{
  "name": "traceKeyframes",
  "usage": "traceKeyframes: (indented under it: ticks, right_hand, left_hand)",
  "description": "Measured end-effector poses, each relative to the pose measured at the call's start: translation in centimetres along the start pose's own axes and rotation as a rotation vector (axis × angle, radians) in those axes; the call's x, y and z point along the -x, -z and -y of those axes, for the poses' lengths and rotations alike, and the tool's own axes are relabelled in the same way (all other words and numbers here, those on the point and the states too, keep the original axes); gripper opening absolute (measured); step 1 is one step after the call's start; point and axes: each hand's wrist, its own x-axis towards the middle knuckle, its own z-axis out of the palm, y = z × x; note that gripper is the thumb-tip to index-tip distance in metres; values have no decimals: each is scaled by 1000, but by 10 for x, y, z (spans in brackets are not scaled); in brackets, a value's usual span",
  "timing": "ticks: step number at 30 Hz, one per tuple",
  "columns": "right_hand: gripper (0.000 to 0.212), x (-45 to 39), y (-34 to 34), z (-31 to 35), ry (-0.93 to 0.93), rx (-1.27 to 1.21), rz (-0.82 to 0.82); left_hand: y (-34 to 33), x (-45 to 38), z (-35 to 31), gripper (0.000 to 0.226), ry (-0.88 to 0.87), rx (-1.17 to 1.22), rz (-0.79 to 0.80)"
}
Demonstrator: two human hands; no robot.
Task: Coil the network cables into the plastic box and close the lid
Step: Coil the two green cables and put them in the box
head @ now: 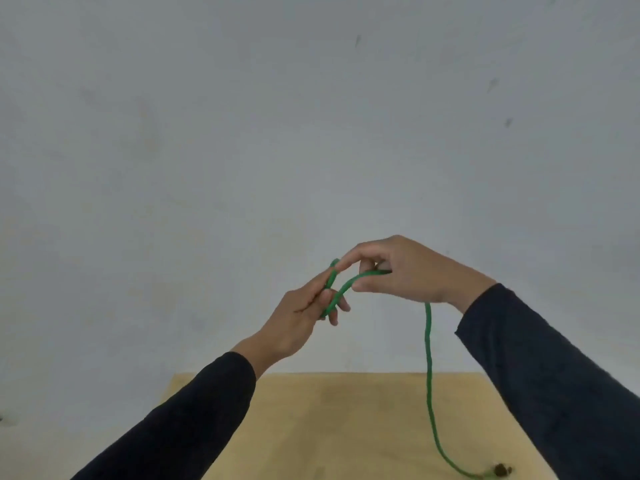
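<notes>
The left hand [298,320] pinched one end of the green cable [428,362], which ran between its fingers and stuck out past the fingertips. A short arc of cable crossed to the right hand [398,271], whose thumb and curled fingers closed around it. From under that palm the cable hung straight down, then curved across the wooden table [311,427], ending at a dark plug [500,471].

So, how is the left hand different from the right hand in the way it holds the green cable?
The left hand is lower, fingers stretched out, with the green cable looped around them. The right hand is higher, fingers curled, pinching the cable, which hangs from it down to the wooden table. Both hands are raised above the table, and both arms wear dark sleeves.
</notes>
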Motion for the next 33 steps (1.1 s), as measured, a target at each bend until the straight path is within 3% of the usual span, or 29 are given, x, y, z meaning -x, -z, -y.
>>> traceKeyframes:
  ticks: [3,7,10,12,15,18,21,24,27,33]
  right_hand:
    - [12,-1,28,2,26,-31,-67]
    - [10,-14,17,-7,91,-320,-379]
    - [23,-32,-22,-14,-12,-510,-480]
    - [25,-41,-50,-12,-72,-512,-423]
    - [30,-42,-76,-2,-124,-339,-211]
    - [32,-38,-79,18,-57,-70,-6]
    - [26,-38,-51,34,84,162,-63]
    - [12,-38,-7,27,90,45,-166]
    - [7,-35,14,16,96,-171,-90]
    - [18,-50,-19,-11,84,-642,-381]
  left_hand:
    - [-5,12,-15,40,5,260,136]
    - [-7,5,-46,41,-52,672,153]
    - [2,-14,-63,42,-145,913,62]
    - [18,-31,-70,41,-182,1014,-93]
    - [50,-55,-69,37,-196,904,-384]
    - [74,-62,-51,41,-115,341,-540]
    - [71,-44,-25,41,-72,26,-351]
    - [50,-13,-8,40,-35,64,-46]
    - [29,7,-16,45,-17,286,134]
    - [29,-4,-49,47,-47,1005,146]
